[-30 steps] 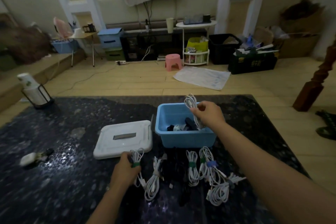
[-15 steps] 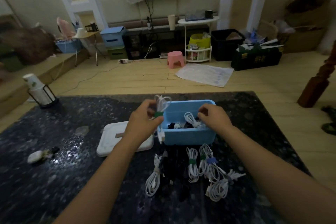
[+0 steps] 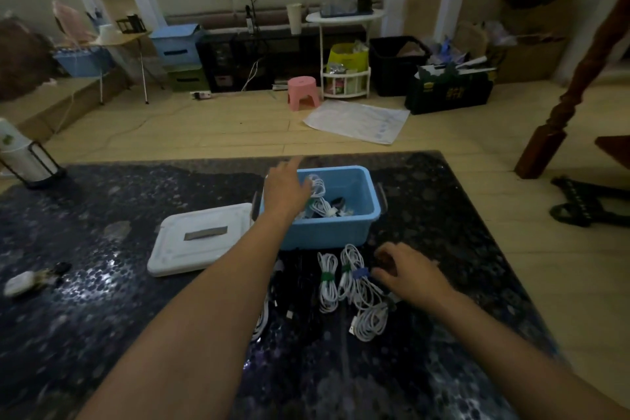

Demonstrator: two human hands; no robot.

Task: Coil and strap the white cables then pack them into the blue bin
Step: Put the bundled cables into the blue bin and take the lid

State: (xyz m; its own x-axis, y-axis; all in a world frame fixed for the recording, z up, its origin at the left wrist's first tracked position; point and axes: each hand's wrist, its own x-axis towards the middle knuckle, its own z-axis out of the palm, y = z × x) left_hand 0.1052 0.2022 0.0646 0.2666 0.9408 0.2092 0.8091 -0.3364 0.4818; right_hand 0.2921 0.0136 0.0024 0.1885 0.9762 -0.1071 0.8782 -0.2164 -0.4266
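Your left hand [image 3: 285, 189], fingers released, hovers over the blue plastic bin [image 3: 344, 228]; your right hand [image 3: 410, 274], fingers loosely curled and empty, hovers above the coiled white cables [image 3: 354, 286] on the dark speckled surface [image 3: 102, 300].

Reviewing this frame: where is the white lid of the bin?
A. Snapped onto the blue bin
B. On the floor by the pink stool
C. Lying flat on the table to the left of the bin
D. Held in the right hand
C: the white lid lies flat on the dark table just left of the open blue bin.
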